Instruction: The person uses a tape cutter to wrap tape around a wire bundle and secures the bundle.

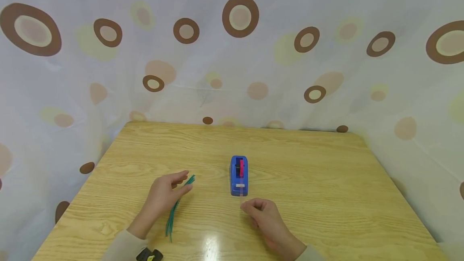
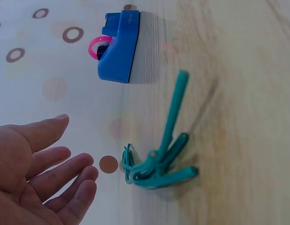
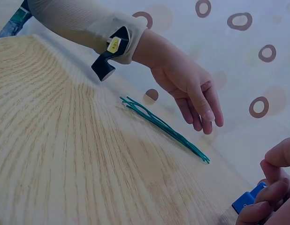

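Note:
A blue tape dispenser (image 1: 234, 176) with a pink-cored roll of tape (image 1: 241, 167) stands near the middle of the table. From its front edge a thin clear strip of tape (image 1: 241, 199) runs to my right hand (image 1: 266, 218), whose thumb and forefinger pinch the end. Left of the dispenser lies a loose bundle of thin green strands (image 1: 172, 217), also seen end-on in the left wrist view. My left hand (image 1: 163, 193) hovers over the bundle with relaxed fingers, holding nothing. In the right wrist view, the right fingers (image 3: 269, 194) partly hide the dispenser.
The wooden table (image 1: 308, 164) has a pale grain and a bright glare spot near its front edge. A white curtain (image 1: 217, 63) with brown circles hangs behind and along the sides. A black wrist mount (image 1: 149, 254) sits on the left sleeve.

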`<action>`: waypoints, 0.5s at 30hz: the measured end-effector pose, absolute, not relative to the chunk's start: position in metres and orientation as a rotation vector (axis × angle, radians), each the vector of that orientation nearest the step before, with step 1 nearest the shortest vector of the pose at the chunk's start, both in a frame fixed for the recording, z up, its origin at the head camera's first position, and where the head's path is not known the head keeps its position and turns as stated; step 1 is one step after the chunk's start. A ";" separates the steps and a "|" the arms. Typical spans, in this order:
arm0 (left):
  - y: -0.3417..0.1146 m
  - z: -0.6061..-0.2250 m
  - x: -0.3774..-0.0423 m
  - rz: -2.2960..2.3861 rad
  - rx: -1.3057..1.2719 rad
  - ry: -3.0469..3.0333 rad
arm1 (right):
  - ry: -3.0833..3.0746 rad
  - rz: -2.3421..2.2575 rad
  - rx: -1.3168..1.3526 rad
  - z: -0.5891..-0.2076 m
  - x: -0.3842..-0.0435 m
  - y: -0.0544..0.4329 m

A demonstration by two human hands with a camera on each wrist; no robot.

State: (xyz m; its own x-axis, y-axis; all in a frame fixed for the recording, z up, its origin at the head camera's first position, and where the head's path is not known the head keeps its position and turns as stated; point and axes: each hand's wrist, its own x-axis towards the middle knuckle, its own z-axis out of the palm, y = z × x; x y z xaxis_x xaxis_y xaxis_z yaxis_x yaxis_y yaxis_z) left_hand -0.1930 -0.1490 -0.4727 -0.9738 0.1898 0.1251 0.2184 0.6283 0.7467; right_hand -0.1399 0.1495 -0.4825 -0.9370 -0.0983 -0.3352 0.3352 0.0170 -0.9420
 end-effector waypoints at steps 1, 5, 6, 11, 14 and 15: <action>-0.150 -0.473 -0.193 -1.288 -0.339 -2.807 | 1.993 -1.992 0.244 -0.483 -0.140 0.149; -0.152 -0.472 -0.192 -1.269 -0.308 -2.823 | 1.992 -1.995 0.246 -0.483 -0.139 0.149; -0.153 -0.472 -0.192 -1.266 -0.304 -2.824 | 1.991 -1.995 0.246 -0.484 -0.140 0.150; -0.157 -0.476 -0.191 -1.254 -0.287 -2.827 | 1.992 -1.994 0.250 -0.485 -0.140 0.150; -0.161 -0.480 -0.192 -1.254 -0.278 -2.831 | 1.993 -1.997 0.256 -0.485 -0.140 0.150; -0.162 -0.481 -0.192 -1.256 -0.275 -2.833 | 1.995 -1.995 0.257 -0.485 -0.140 0.150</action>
State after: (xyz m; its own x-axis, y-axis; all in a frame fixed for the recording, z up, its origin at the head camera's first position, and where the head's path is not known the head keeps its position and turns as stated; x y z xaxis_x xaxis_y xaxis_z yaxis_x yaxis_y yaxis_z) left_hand -0.1918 -0.1621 -0.4814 -0.9839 0.1485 0.0991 0.1731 0.6584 0.7325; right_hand -0.1401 0.1499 -0.4847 -0.9368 -0.0894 -0.3383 0.3384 0.0153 -0.9409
